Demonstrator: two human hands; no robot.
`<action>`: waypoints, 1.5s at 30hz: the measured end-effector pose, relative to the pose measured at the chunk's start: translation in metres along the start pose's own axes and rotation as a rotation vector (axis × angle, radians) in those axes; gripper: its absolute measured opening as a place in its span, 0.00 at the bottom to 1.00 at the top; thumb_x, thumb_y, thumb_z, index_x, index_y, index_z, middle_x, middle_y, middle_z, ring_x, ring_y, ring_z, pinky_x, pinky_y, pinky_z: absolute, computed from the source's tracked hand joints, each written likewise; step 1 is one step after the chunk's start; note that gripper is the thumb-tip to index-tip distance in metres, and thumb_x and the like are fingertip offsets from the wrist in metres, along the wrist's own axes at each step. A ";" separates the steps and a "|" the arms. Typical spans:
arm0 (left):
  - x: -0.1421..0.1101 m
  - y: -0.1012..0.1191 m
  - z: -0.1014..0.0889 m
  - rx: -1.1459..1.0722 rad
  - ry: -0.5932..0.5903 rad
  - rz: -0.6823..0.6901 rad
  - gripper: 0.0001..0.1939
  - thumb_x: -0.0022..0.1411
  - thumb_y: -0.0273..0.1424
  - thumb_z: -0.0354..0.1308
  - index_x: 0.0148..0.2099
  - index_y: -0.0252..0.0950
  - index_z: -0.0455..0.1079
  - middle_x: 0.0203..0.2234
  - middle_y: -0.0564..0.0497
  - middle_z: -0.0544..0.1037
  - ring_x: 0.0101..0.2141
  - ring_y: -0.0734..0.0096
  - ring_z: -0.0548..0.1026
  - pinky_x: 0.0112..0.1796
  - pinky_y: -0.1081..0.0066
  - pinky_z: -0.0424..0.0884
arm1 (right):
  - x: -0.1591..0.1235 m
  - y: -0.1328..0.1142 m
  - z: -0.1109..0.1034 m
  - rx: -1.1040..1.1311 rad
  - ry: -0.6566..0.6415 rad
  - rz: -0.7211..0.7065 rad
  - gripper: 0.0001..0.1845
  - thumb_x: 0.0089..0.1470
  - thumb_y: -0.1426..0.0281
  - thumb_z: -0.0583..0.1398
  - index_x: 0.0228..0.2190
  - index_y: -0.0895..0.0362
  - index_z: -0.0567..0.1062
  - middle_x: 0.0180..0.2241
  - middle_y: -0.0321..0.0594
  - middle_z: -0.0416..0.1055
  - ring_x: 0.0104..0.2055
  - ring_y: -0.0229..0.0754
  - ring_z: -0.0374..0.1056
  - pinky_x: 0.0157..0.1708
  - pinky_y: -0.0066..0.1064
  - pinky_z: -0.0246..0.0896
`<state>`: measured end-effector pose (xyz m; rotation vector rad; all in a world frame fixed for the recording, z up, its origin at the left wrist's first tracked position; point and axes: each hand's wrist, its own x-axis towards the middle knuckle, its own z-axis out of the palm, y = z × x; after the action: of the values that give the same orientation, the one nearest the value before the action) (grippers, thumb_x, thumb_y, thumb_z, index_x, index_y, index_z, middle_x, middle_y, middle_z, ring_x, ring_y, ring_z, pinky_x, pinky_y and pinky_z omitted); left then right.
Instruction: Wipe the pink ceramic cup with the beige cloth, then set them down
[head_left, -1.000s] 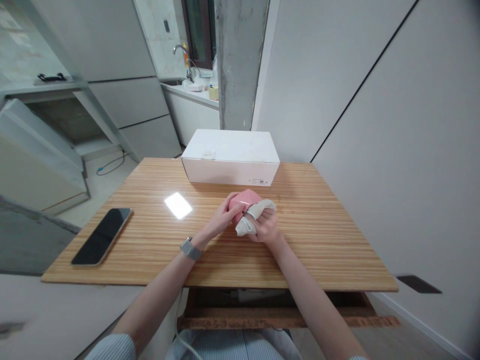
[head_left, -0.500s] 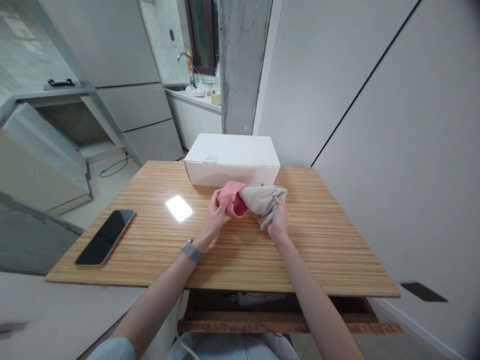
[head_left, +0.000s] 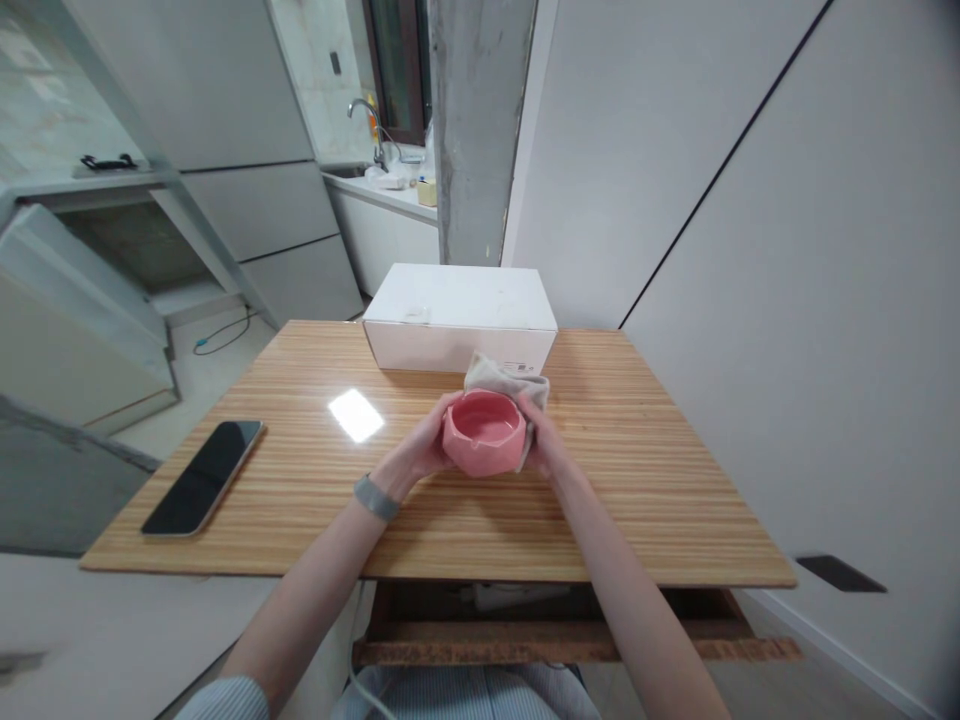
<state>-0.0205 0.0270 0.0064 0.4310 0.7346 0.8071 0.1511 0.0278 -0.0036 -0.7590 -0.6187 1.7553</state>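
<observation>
A pink faceted ashtray (head_left: 484, 455), bowl-shaped with a small notch in its rim, is held above the table with its opening tilted up toward me. My left hand (head_left: 429, 442) is closed around its left side. On the other side my right hand (head_left: 541, 438) grips a light grey cloth (head_left: 501, 376), pressing it against the ashtray's right side. The cloth bunches up behind the rim and hangs down at the right. Some of the fingers of both hands are hidden behind the ashtray and the cloth.
Behind my hands, a white box (head_left: 461, 300) stands at the far edge of the wooden table (head_left: 637, 500). A black phone (head_left: 204, 478) lies at the table's left. Below the front edge a drawer (head_left: 480, 650) is pulled out. A white wall panel (head_left: 712, 300) rises at the right.
The ashtray has turned from lying sideways to facing up toward me, and sits slightly lower. My right hand has come left with the cloth, which now wraps the ashtray's right and back.
</observation>
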 end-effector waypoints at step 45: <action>0.008 -0.009 0.003 0.132 0.110 0.389 0.16 0.55 0.40 0.61 0.42 0.35 0.70 0.32 0.50 0.78 0.30 0.72 0.75 0.29 0.74 0.72 | 0.015 0.042 0.006 -0.243 0.399 -0.561 0.20 0.53 0.54 0.56 0.41 0.54 0.73 0.44 0.39 0.73 0.49 0.41 0.69 0.52 0.37 0.61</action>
<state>-0.0103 0.0277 -0.0008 0.6642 0.8217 1.1578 0.1165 0.0296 -0.0331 -0.9610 -0.6936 0.9925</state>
